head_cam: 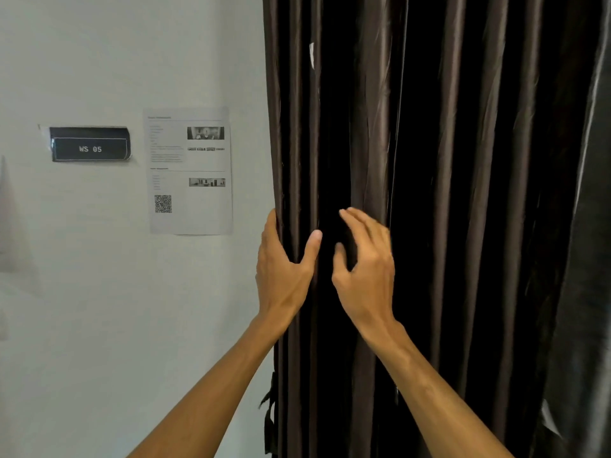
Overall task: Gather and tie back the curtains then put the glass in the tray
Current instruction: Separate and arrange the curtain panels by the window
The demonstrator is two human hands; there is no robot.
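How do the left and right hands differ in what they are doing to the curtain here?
The left hand grips the curtain at its left edge, fingers behind and thumb in front; the right hand holds nothing, its fingers spread and loosely bent before the folds. The left hand sits at the edge, the right hand further in. Both are raised to similar height, backs toward the camera.

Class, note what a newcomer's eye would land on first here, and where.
A dark brown curtain fills the right half in long folds. The left hand grips its left edge, thumb in front, and the right hand is open beside it. On the pale wall to the left hang a black sign reading WS 05 and a printed sheet with a QR code.
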